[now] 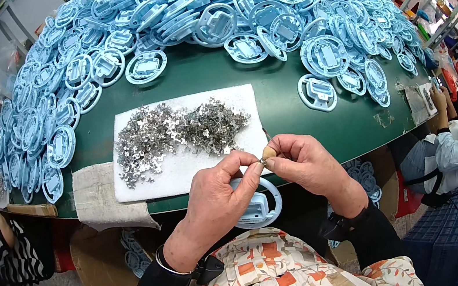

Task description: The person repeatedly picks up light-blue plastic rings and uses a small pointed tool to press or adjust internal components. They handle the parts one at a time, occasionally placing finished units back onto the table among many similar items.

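Observation:
My left hand (215, 191) is closed in a pinch, thumb against index finger, on a tiny metal piece (262, 160). Opposite it, my right hand (311, 166) pinches at the same spot, its fingertips nearly touching the left ones. A thin dark tool (266, 133) sticks up from the right fingers, and a beige finger cover (268, 152) shows there. Below both hands, at my lap, sits a light-blue round plastic part (268, 210), partly hidden by the left hand. Just beyond the hands, small silvery metal clips (209, 128) lie heaped on a white foam board (199, 177).
A large mound of light-blue round plastic parts (212, 25) curves around the far side of the green table (276, 101). A grey cloth (102, 196) hangs over the near edge at left. Cardboard boxes (97, 267) stand below. Another person (451, 141) sits at right.

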`<action>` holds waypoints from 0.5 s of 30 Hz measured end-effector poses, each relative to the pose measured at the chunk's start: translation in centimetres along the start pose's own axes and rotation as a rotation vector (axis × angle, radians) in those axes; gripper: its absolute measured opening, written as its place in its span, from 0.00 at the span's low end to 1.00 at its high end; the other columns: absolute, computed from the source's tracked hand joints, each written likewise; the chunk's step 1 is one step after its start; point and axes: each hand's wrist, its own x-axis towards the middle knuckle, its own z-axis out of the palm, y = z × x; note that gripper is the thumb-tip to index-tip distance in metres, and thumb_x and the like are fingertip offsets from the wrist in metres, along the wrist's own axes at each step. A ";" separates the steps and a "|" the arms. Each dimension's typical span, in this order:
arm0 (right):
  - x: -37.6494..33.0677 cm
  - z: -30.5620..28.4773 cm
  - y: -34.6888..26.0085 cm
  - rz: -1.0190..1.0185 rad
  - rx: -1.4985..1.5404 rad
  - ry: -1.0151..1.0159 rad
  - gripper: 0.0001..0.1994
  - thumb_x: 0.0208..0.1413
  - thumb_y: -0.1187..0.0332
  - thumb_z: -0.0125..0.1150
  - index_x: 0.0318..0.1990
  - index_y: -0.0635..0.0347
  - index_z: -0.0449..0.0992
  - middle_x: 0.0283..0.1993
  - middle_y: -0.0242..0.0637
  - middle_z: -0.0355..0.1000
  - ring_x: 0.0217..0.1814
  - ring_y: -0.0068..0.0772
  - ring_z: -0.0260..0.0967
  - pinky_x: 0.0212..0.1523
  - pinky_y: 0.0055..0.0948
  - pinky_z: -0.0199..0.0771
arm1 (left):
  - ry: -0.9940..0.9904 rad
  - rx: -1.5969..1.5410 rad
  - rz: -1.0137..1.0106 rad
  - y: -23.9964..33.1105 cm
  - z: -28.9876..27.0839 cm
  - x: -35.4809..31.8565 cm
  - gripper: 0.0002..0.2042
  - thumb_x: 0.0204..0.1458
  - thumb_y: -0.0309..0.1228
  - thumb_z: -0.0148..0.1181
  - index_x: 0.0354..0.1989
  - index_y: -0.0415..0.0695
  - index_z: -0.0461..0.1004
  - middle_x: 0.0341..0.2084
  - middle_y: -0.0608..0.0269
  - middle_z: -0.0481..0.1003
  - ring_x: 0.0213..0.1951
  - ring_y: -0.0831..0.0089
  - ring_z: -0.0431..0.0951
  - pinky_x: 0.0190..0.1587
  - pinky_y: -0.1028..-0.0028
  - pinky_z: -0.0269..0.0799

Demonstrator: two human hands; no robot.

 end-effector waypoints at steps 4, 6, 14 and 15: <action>0.0 0.1 0.2 -0.040 0.025 0.037 0.03 0.61 0.73 0.61 0.36 0.63 0.76 0.31 0.18 0.67 0.30 0.07 0.57 0.30 0.14 0.58 | -0.089 0.024 -0.131 1.2 -0.7 -0.1 0.09 0.63 0.31 0.61 0.44 0.37 0.78 0.27 0.69 0.77 0.28 0.87 0.69 0.30 0.80 0.66; -0.4 0.0 0.0 -0.105 -0.056 0.112 0.03 0.60 0.73 0.61 0.35 0.63 0.75 0.30 0.18 0.67 0.30 0.08 0.56 0.30 0.14 0.58 | -0.095 -0.047 -0.236 1.7 -1.0 -0.3 0.10 0.63 0.31 0.61 0.47 0.37 0.77 0.31 0.68 0.78 0.31 0.86 0.72 0.34 0.80 0.70; -1.8 0.4 1.5 -0.474 -0.561 0.321 0.04 0.50 0.79 0.65 0.32 0.64 0.75 0.24 0.26 0.70 0.21 0.12 0.60 0.22 0.18 0.61 | -0.078 -0.228 -0.306 0.5 -1.9 -1.2 0.21 0.62 0.29 0.60 0.61 0.35 0.65 0.45 0.57 0.78 0.46 0.77 0.78 0.49 0.76 0.75; -1.8 0.6 1.6 -0.520 -0.651 0.332 0.05 0.50 0.79 0.66 0.32 0.64 0.75 0.24 0.28 0.71 0.20 0.14 0.61 0.22 0.19 0.63 | -0.077 -0.273 -0.333 0.2 -1.8 -1.2 0.21 0.63 0.28 0.60 0.61 0.34 0.65 0.45 0.56 0.78 0.45 0.77 0.78 0.48 0.76 0.75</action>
